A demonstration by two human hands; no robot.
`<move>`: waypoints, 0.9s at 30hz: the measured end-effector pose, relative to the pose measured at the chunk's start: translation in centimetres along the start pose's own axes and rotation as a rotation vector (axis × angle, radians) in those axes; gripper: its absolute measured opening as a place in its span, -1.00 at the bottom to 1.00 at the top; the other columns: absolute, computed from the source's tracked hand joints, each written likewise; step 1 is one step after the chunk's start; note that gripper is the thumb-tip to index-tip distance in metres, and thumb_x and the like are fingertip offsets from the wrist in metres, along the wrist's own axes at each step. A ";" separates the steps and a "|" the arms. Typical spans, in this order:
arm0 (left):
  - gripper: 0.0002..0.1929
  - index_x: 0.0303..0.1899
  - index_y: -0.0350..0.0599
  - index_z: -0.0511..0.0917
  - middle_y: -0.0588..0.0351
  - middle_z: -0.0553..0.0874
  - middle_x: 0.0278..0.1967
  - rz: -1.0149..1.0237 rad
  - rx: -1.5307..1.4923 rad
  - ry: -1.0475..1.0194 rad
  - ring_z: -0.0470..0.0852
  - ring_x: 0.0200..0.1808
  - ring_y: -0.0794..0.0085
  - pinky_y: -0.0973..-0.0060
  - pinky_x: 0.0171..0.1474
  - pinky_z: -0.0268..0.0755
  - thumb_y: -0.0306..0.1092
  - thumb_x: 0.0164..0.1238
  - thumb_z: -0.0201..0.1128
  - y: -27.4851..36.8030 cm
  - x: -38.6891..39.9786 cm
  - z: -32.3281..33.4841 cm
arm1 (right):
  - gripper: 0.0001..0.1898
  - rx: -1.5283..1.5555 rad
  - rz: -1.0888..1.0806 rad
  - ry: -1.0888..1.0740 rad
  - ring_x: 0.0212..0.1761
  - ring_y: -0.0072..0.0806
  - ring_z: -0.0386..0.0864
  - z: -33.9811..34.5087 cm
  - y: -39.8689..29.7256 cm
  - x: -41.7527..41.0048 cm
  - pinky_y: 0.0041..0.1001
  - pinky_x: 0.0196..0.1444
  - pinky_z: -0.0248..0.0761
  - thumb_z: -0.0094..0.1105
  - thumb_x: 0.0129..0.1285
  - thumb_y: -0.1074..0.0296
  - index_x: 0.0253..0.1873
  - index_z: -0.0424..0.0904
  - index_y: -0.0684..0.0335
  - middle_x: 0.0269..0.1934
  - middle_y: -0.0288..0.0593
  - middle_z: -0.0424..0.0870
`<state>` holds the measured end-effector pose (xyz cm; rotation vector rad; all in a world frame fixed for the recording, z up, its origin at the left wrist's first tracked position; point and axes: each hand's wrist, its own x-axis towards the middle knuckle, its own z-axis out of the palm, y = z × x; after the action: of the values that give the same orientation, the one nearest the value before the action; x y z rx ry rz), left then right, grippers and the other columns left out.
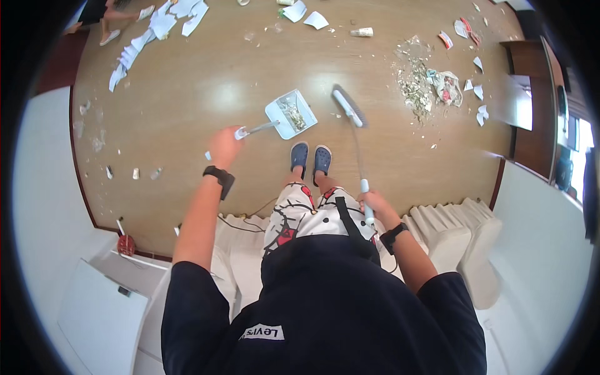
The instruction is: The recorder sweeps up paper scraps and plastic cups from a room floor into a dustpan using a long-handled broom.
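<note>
My left hand (225,146) grips the handle of a white dustpan (274,108), whose pan sits in front of my feet. Small pale debris (294,114) lies in the pan beside what look like comb teeth. In my right hand (378,207) is the white grip of a long-handled broom. Its head (348,108), with grey bristles, is right of the dustpan and apart from it. Whether the bristles touch the floor I cannot tell. A few pale bits (335,115) lie between pan and broom.
A heap of shell-like scraps (415,89) and a crumpled plastic bag (447,88) lie to the right. Paper sheets (140,47) trail at the far left near another person's legs (104,26). A paper cup (362,32) lies ahead. Cloth-covered chairs (443,229) stand behind me.
</note>
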<state>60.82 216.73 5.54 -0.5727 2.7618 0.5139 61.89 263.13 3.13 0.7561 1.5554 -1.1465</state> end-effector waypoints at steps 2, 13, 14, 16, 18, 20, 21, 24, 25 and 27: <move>-0.71 -0.08 0.12 0.73 0.01 0.76 -0.27 -0.046 -0.018 -0.008 0.72 -0.24 0.07 0.24 -0.19 0.57 -0.26 0.11 0.36 0.7 0.6 0.9 | -0.90 0.020 0.018 -0.066 -0.67 -0.51 0.41 2.2 -0.5 -0.3 -0.46 -0.61 0.35 0.08 0.15 0.48 -0.44 0.40 0.24 -0.62 -0.28 0.44; -0.78 -0.14 0.11 0.73 -0.01 0.75 -0.35 0.067 -0.009 0.020 0.70 -0.28 0.02 0.18 -0.23 0.55 -0.27 0.15 0.32 1.7 1.0 1.2 | -0.81 0.606 0.177 -0.623 -0.75 -0.64 0.24 2.9 0.2 -3.5 -0.59 -0.68 0.13 0.07 0.24 0.53 -0.09 0.32 0.19 -0.61 -0.38 0.29; -0.78 -0.14 0.11 0.73 -0.02 0.75 -0.35 0.079 -0.047 0.046 0.70 -0.28 0.00 0.18 -0.23 0.55 -0.27 0.16 0.31 1.1 0.7 1.2 | -0.80 0.520 0.141 -0.563 -0.75 -0.64 0.24 3.5 0.5 -4.2 -0.59 -0.68 0.12 0.06 0.23 0.54 -0.07 0.33 0.23 -0.61 -0.39 0.30; -0.78 -0.14 0.10 0.73 -0.03 0.74 -0.35 0.068 -0.055 0.044 0.69 -0.28 -0.02 0.17 -0.23 0.54 -0.27 0.17 0.31 -0.6 0.5 0.8 | -0.79 0.414 0.103 -0.503 -0.74 -0.64 0.25 4.7 0.8 -5.5 -0.59 -0.68 0.12 0.06 0.21 0.55 -0.06 0.34 0.26 -0.61 -0.39 0.31; -0.78 -0.14 0.09 0.73 -0.04 0.74 -0.35 0.055 -0.065 0.048 0.69 -0.28 -0.03 0.16 -0.23 0.54 -0.27 0.17 0.30 -2.5 -0.2 0.6 | -0.76 0.442 0.090 -0.487 -0.75 -0.62 0.25 5.1 2.0 -7.1 -0.58 -0.68 0.13 0.07 0.20 0.55 -0.03 0.33 0.30 -0.61 -0.36 0.32; -0.78 -0.13 0.08 0.72 -0.05 0.74 -0.35 0.008 -0.100 0.051 0.69 -0.29 -0.04 0.15 -0.22 0.54 -0.26 0.18 0.30 -5.1 -1.2 0.9 | -0.75 0.394 0.088 -0.452 -0.75 -0.62 0.25 5.7 2.2 -8.9 -0.57 -0.68 0.13 0.08 0.19 0.55 -0.03 0.33 0.32 -0.61 -0.35 0.32; -0.78 -0.13 0.08 0.72 -0.05 0.74 -0.35 0.004 -0.109 0.054 0.69 -0.29 -0.04 0.15 -0.22 0.54 -0.26 0.18 0.30 -5.9 -1.8 0.7 | -0.74 0.371 0.093 -0.412 -0.75 -0.61 0.25 5.9 2.6 -9.8 -0.57 -0.68 0.13 0.09 0.17 0.55 -0.03 0.33 0.34 -0.62 -0.35 0.32; -0.79 -0.14 0.07 0.72 -0.05 0.74 -0.34 -0.072 -0.152 0.057 0.69 -0.28 -0.03 0.15 -0.22 0.54 -0.25 0.19 0.30 -8.7 -4.0 0.2 | -0.79 0.081 -0.034 -0.235 -0.74 -0.56 0.33 6.6 3.4 -9.1 -0.52 -0.68 0.19 0.10 0.14 0.53 -0.11 0.40 0.32 -0.61 -0.29 0.41; -0.80 -0.15 0.07 0.72 -0.05 0.74 -0.33 -0.090 -0.163 0.062 0.69 -0.27 -0.02 0.15 -0.22 0.53 -0.25 0.19 0.30 -9.6 -4.5 0.1 | -0.82 -0.132 -0.138 -0.105 -0.73 -0.54 0.35 6.6 3.6 -8.0 -0.50 -0.68 0.21 0.11 0.14 0.52 -0.14 0.43 0.29 -0.62 -0.28 0.41; -0.81 -0.17 0.07 0.72 -0.04 0.74 -0.32 -0.118 -0.169 0.065 0.68 -0.26 -0.02 0.15 -0.22 0.53 -0.25 0.19 0.30 -11.4 -6.2 0.5 | -0.79 -0.383 -0.235 0.020 -0.70 -0.43 0.47 6.8 2.8 -4.3 -0.41 -0.62 0.36 0.16 0.08 0.47 -0.17 0.48 0.37 -0.58 -0.15 0.52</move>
<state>71.22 209.21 3.95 -0.7988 2.7407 0.7175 68.05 258.06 6.19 0.3363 1.8466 -0.9640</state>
